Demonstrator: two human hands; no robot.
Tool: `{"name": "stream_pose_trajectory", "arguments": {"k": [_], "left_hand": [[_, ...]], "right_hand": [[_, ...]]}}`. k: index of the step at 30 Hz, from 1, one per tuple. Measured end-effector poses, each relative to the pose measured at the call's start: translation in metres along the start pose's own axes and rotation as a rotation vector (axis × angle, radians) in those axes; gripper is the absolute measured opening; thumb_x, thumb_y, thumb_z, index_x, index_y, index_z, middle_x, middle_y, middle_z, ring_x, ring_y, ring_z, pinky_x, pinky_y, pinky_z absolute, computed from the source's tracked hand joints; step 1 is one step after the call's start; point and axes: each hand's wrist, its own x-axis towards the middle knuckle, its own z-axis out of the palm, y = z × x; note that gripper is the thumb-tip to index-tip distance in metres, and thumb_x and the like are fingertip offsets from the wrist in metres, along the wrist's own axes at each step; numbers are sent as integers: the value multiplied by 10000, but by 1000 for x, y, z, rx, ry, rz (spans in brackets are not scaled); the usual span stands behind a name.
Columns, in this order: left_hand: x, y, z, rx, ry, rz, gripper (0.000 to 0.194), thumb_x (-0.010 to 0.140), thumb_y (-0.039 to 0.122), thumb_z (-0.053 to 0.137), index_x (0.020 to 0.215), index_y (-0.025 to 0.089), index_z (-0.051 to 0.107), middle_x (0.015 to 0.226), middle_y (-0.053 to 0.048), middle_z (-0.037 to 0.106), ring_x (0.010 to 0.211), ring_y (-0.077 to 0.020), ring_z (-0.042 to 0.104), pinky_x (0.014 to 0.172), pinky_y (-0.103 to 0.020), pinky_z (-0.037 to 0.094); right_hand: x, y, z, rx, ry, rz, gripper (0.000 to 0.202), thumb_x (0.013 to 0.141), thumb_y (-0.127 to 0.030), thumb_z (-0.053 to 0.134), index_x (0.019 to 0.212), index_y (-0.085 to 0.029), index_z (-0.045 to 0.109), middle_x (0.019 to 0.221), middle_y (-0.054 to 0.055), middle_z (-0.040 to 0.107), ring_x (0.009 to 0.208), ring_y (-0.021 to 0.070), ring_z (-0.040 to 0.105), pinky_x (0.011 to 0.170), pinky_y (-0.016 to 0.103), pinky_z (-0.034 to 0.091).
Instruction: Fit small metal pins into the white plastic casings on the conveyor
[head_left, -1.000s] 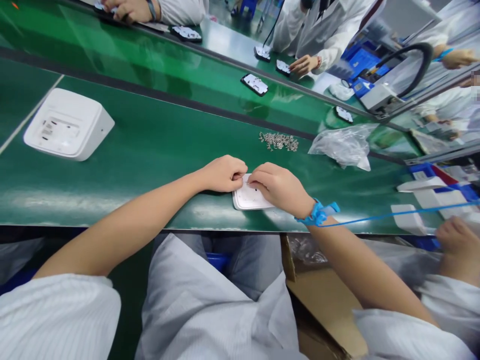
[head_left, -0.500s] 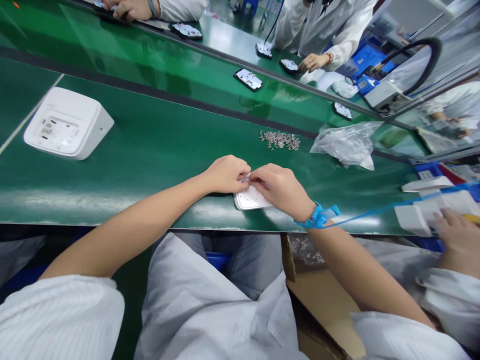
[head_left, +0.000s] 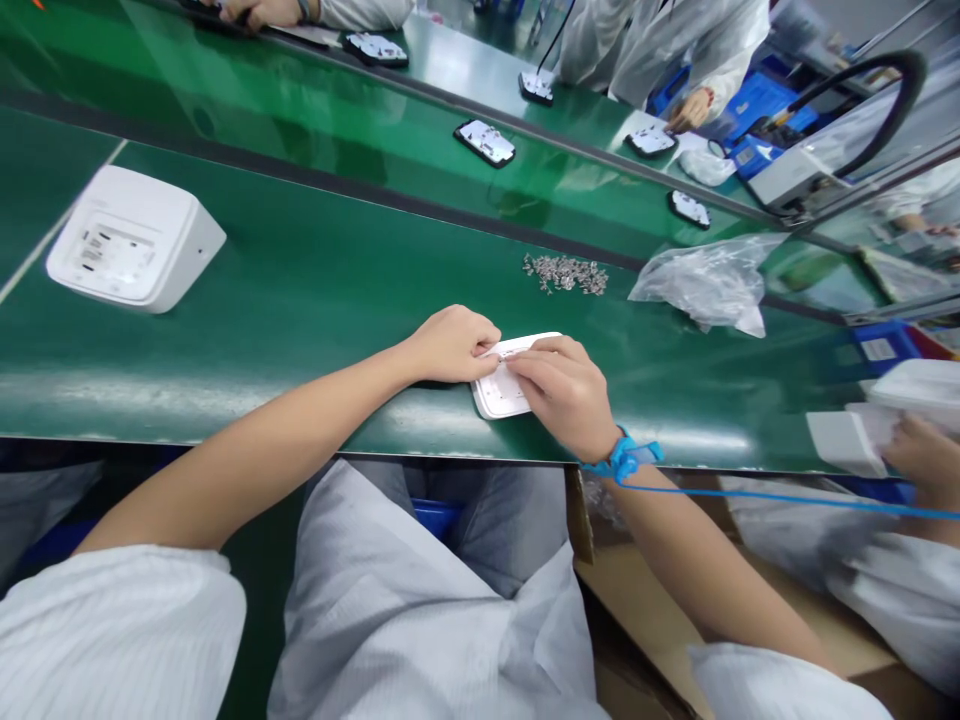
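A white plastic housing [head_left: 499,393] with rounded corners and a recessed face lies near the front edge of the green bench. My left hand [head_left: 454,345] is closed at its left side, thumb laid over the rim. From the right, my right hand [head_left: 564,388] reaches over the recess with thumb and fingertips pinched together. Whatever is between those fingertips is too small to make out. Beyond the hands is a loose pile of small metal pieces [head_left: 566,274]. A blue wrist strap [head_left: 624,460] with a cord is around my right wrist.
A larger white housing [head_left: 135,240] stands at the left. A clear plastic bag [head_left: 705,285] lies right of the metal pile. Behind a dark rail [head_left: 337,200], black-and-white units [head_left: 486,143] lie on a green strip. At right, a co-worker's hand [head_left: 919,450] holds white parts.
My right hand has drawn back slightly from my left thumb, so more of the housing shows. The co-worker's hand and white parts at right have shifted. Units across the bench have moved.
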Motion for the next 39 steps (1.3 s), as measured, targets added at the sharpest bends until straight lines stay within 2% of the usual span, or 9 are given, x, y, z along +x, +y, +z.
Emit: {"name": "stream_pose_trajectory", "arguments": {"k": [4, 8, 13, 18, 25, 33, 36, 39], "left_hand": [[1, 4, -1, -15, -7, -48, 334, 725, 307, 552, 548, 189, 294, 529, 30, 351, 538, -119, 296, 603, -345, 196], [3, 12, -1, -20, -35, -121, 323, 697, 268, 559, 524, 188, 297, 506, 36, 325, 531, -119, 275, 610, -346, 186], [5, 19, -2, -12, -65, -170, 337, 706, 227, 559, 510, 187, 287, 484, 45, 307, 532, -117, 225, 633, -341, 181], [6, 19, -5, -21, -91, -203, 352, 705, 198, 573, 503, 190, 285, 485, 50, 290, 541, -122, 221, 626, -340, 177], [7, 18, -10, -74, -114, -196, 357, 701, 175, 583, 506, 199, 285, 488, 54, 280, 536, -124, 246, 610, -338, 179], [7, 18, -9, -77, -113, -215, 366, 701, 186, 612, 502, 199, 304, 478, 52, 307, 534, -128, 257, 617, -337, 186], [9, 18, -7, -63, -110, -219, 356, 687, 193, 618, 499, 199, 315, 472, 50, 325, 527, -131, 262, 618, -337, 194], [11, 18, -5, -39, -93, -233, 350, 678, 215, 615, 486, 201, 322, 461, 46, 345, 516, -132, 261, 615, -337, 201]], "right_hand": [[0, 0, -2, -23, -32, -5, 181, 983, -97, 594, 984, -207, 737, 912, 39, 784, 953, 236, 649, 843, 393, 534], [6, -2, -7, -41, -62, -88, 179, 981, -67, 581, 976, -170, 727, 927, 61, 778, 961, 238, 633, 864, 380, 530], [10, -1, -10, -65, -130, -157, 218, 1014, -89, 534, 942, -178, 719, 970, 68, 775, 974, 238, 619, 882, 387, 518], [12, 0, -11, -103, -213, -179, 297, 1032, -78, 466, 896, -177, 711, 933, 81, 762, 924, 233, 607, 831, 397, 491], [8, -2, -8, -122, -99, -177, 172, 997, -86, 577, 965, -173, 721, 977, 63, 777, 974, 235, 597, 880, 387, 498], [5, -3, -7, -91, -76, -163, 235, 980, -36, 541, 960, -183, 723, 1011, 68, 778, 1013, 227, 616, 902, 388, 502], [6, -3, -8, -75, -99, -163, 278, 979, -14, 499, 943, -180, 720, 1011, 82, 772, 1036, 230, 624, 919, 395, 509], [7, -1, -7, -63, -182, -147, 311, 979, -10, 466, 910, -182, 716, 1014, 88, 768, 1035, 236, 630, 939, 409, 518]]}}
